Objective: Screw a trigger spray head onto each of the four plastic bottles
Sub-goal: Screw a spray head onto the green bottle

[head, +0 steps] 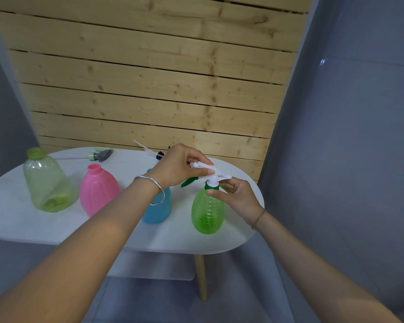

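Note:
Four bottles stand on the white oval table. On the neck of the ribbed green bottle at the right sits a white trigger spray head with a green trigger. My left hand grips the top of that spray head. My right hand pinches the green collar at the bottle's neck. The blue bottle is partly hidden behind my left wrist. The pink bottle and the pale green bottle have open necks.
A grey and green spray head lies at the table's back edge. Another spray head with a black collar and white tube lies behind my left hand. A wooden slat wall stands behind the table; grey walls flank it.

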`<state>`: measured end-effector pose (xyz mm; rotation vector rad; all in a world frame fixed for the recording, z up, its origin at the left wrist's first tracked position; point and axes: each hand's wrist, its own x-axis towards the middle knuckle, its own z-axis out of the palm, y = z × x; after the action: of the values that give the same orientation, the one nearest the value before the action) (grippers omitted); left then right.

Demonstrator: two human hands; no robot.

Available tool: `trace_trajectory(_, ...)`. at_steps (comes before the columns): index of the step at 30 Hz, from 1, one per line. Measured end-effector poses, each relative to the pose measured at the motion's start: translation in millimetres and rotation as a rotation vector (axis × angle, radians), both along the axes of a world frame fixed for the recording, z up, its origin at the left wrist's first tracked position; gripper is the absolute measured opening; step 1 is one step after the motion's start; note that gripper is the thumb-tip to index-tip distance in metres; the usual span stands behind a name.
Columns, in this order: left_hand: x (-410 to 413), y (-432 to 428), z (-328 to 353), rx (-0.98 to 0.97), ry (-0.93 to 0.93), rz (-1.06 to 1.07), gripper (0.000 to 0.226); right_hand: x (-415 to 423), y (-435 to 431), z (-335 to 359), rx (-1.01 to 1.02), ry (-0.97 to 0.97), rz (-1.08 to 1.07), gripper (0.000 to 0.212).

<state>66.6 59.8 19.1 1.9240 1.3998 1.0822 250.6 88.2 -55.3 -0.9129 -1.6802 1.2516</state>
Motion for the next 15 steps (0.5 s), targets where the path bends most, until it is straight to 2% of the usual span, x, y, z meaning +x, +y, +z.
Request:
trace_trajectory(3, -2, -1, -1, -0.008, -0.014, -0.008, 0.024, -1, 2, 2, 0.049, -0.065, 0.027, 0.032)
trace_trajectory(6, -2, -1, -1, -0.005, -0.009, -0.012, 0.023, 6, 7, 8, -0.035, -0.104, 0.17, 0.04)
trace_trajectory(12, -1, 1, -2, -0.009, -0.001, -0.003, 0.02, -7, 0, 3, 0.16, -0.097, -0.074, 0.033)
trace_trajectory(15, -2, 1, -1, -0.02, 0.0, -0.007, 0.019, -3, 5, 10, 0.096, -0.167, 0.05, 0.034)
